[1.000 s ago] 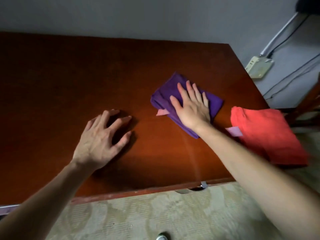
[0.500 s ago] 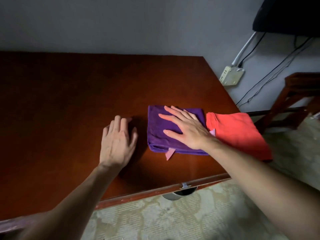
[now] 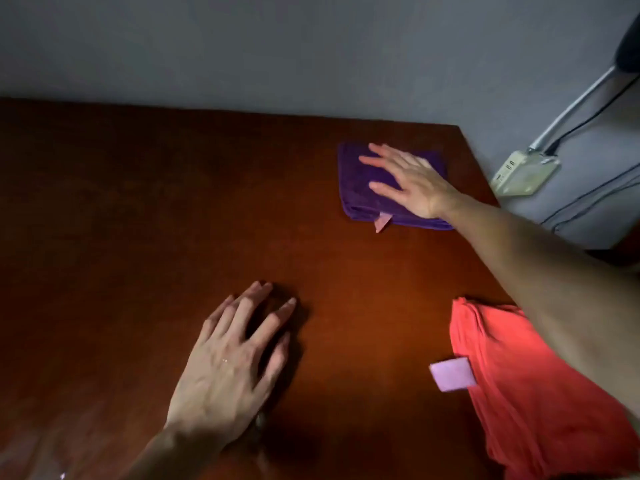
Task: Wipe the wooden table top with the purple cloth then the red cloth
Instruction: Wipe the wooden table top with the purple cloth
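Note:
The folded purple cloth [image 3: 360,181] lies near the far right corner of the dark wooden table top [image 3: 156,220]. My right hand [image 3: 412,181] lies flat on it, fingers spread and pointing left, pressing it down. A pink tag sticks out of the cloth's near edge. My left hand [image 3: 235,362] rests flat on the bare wood nearer to me, fingers apart, holding nothing. The folded red cloth [image 3: 533,393] lies at the near right of the table with a pale purple tag on its left side; my right forearm crosses above it.
A grey wall runs behind the table. To the right of the table's far corner, a pale socket box [image 3: 523,171] with cables and a conduit sits on the wall. The table's right edge runs diagonally past the purple cloth.
My right hand has pushed the purple cloth away from the red cloth toward the far right corner. The left hand stays flat on the wood. The view has shifted closer to the table.

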